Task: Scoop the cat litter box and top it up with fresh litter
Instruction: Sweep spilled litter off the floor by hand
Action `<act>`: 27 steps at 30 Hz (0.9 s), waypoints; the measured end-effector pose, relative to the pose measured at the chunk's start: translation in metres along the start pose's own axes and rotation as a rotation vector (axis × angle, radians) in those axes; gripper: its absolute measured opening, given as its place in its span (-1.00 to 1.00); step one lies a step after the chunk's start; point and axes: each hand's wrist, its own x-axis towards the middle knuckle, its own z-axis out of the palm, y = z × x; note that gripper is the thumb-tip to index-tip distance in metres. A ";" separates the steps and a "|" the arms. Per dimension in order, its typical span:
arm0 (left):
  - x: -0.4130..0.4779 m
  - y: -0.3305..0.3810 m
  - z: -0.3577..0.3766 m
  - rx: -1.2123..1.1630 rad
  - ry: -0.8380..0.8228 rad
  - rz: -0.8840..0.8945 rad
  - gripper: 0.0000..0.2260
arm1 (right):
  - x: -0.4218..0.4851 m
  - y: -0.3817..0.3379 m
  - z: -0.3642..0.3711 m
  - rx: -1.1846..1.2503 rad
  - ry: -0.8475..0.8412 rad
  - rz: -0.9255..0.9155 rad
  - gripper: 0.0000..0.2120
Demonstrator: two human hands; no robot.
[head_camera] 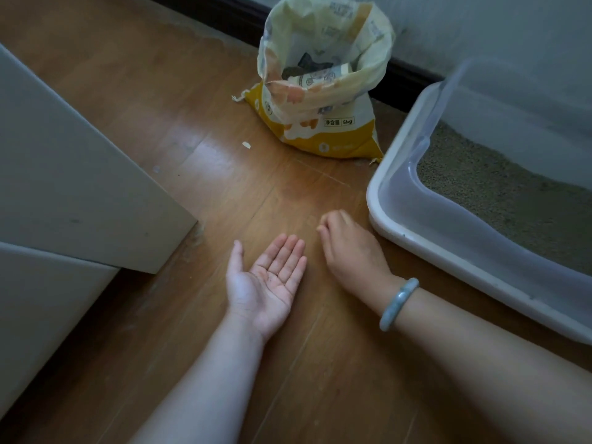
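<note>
Soft, heavy-looking litter bag (323, 91) by far wall, mouth open, best gripped low at both sides; litter box (416, 200) right; left hand (269, 280) flat open, right hand (349, 248) pinching, contents unclear.

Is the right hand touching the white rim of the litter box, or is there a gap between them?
Apart. In the head view, a strip of bare wooden floor shows between the right hand and the litter box rim.

Litter bag (320, 100) yellow-cream (cat print); litter box (397, 216) white; bangle (398, 304) pale blue-green
</note>
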 end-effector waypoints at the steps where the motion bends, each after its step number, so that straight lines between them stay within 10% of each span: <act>1: -0.002 -0.001 0.001 0.005 -0.001 0.000 -0.39 | -0.007 -0.011 -0.006 0.092 0.011 -0.022 -0.81; 10: -0.024 -0.026 0.012 0.064 -0.077 -0.052 -0.39 | -0.063 -0.036 -0.018 0.135 -0.066 -0.286 -0.67; 17: -0.043 -0.031 0.011 0.069 -0.078 -0.030 -0.40 | -0.095 -0.007 -0.031 0.384 0.150 -0.066 -0.91; 27: -0.056 -0.015 -0.012 0.056 -0.042 0.044 -0.41 | -0.199 0.050 0.009 -0.252 0.008 0.166 -0.58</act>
